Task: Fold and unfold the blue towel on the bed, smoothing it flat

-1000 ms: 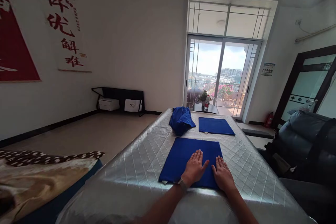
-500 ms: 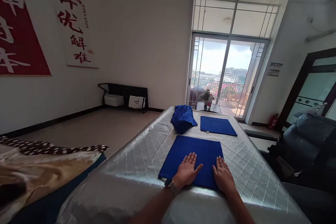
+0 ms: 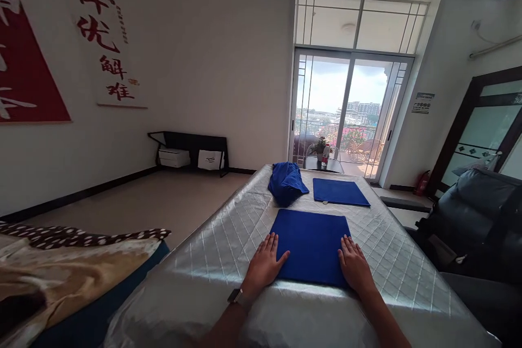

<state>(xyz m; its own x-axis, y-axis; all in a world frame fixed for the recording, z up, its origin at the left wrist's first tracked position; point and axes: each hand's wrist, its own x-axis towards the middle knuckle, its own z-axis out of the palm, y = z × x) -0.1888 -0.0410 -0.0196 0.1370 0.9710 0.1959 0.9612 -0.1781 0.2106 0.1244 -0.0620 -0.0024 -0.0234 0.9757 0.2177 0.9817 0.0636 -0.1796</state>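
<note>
White walls — red-lettered scroll at left; daylight through sliding glass door — low black rack on pale floor.

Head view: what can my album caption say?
Left hand and right hand rest at opposite edges of the nearest blue cloth on a silvery cover.

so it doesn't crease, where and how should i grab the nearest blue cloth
Probably by its left and right edges, coming in from the outer sides: the nearest blue cloth lies flat on the silver quilted cover, both side edges exposed, with the left hand at one and the right hand at the other.
</note>
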